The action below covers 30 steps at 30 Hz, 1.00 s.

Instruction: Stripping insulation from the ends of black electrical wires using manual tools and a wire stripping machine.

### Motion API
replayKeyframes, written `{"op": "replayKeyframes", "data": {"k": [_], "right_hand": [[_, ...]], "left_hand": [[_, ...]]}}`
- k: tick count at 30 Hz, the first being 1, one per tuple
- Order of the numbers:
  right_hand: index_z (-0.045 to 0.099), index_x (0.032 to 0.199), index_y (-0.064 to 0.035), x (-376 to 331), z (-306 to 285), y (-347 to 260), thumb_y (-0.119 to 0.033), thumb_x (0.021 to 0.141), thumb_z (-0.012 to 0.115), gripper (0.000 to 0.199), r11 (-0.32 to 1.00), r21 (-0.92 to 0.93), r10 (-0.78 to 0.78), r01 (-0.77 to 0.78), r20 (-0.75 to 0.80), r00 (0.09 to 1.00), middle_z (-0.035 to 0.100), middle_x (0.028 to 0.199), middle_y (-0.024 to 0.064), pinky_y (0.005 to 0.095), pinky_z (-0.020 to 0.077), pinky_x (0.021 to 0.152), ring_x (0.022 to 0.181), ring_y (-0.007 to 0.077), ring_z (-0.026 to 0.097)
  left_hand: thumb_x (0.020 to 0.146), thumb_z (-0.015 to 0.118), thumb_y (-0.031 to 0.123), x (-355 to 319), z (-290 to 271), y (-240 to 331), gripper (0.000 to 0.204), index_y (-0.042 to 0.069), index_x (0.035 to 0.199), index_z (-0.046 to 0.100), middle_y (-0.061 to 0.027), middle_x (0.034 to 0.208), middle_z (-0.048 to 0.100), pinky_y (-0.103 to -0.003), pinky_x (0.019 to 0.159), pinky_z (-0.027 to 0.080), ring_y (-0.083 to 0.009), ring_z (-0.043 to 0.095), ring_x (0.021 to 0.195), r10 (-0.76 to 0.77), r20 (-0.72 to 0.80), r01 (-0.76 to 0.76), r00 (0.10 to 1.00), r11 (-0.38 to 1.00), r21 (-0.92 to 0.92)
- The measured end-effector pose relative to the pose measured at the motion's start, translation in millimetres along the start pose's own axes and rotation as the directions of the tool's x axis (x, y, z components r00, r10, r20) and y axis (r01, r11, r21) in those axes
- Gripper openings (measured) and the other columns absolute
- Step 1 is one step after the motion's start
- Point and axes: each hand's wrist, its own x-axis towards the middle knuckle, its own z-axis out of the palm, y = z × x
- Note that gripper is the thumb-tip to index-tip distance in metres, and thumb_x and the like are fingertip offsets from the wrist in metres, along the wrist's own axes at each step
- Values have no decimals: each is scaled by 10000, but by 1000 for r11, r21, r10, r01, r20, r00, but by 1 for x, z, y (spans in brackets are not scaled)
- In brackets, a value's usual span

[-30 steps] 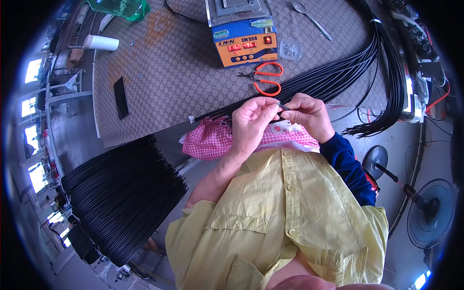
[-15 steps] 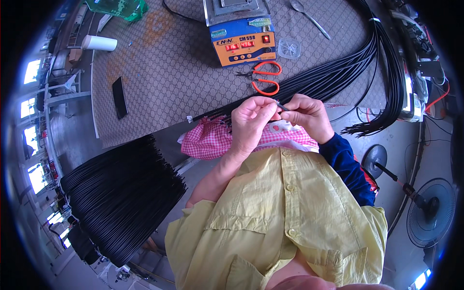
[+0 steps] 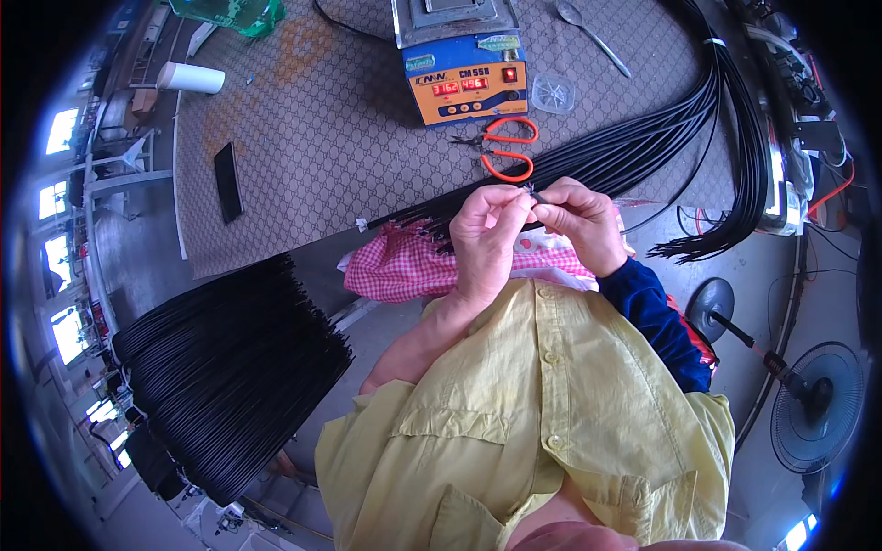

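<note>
Just beyond my lap, both hands meet at the stripped end of a black cable (image 3: 539,197). My right hand (image 3: 590,228) is closed round the black jacket, thumb against the fingers. With thumb and forefinger, my left hand (image 3: 485,241) pinches the fine wires at its tip; single strands are too small to make out. Behind my hands a long bundle of black cables (image 3: 634,130) crosses the table, their ends lying on a pink checked cloth (image 3: 400,266). Red-handled scissors (image 3: 510,172) rest on the table just beyond my fingers.
A blue and orange heater box (image 3: 469,90) with a lit display stands on the patterned table (image 3: 303,165). Near it are a clear dish (image 3: 553,95) and a spoon (image 3: 602,48). A black phone (image 3: 228,182) lies left. More black cables (image 3: 230,376) hang lower left; a fan (image 3: 818,404) stands right.
My left hand's fingertips have shifted slightly right onto the cable tip, where fine wires now show. My right hand has drawn a little left, still holding the cable.
</note>
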Motion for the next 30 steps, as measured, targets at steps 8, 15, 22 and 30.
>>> {"op": "replayKeyframes", "data": {"k": [8,15,22,30], "right_hand": [[614,914,3,-1,2,0,-37,785,624,135,995,82,50,-49,-11,999,566,767,12,189,442,557,630,63,519],[584,922,-6,-2,-7,-5,-50,801,614,132,976,188,113,-109,-15,993,565,702,-2,171,386,481,548,43,487],[581,935,-4,12,-26,-17,-70,805,616,149,997,-14,72,-74,-107,992,536,688,-25,163,366,479,534,29,450],[599,824,-33,80,-83,-38,-90,736,615,106,450,-880,-380,152,-34,924,568,681,96,293,453,573,599,214,564]], "left_hand": [[813,547,-16,0,1,-1,74,8,883,539,-67,823,580,-228,676,459,-103,546,704,-47,-17,46,999,997,-60],[860,532,109,4,-5,5,91,40,917,523,-36,816,569,-229,671,452,-96,537,703,-284,12,278,959,931,-238],[856,537,102,2,-22,-8,91,40,920,525,-29,808,564,-202,656,440,-77,529,689,-345,19,345,938,939,9],[832,561,40,-2,-43,-28,83,0,891,517,-9,777,541,-186,586,447,-58,525,655,-253,54,230,966,936,267]]}}
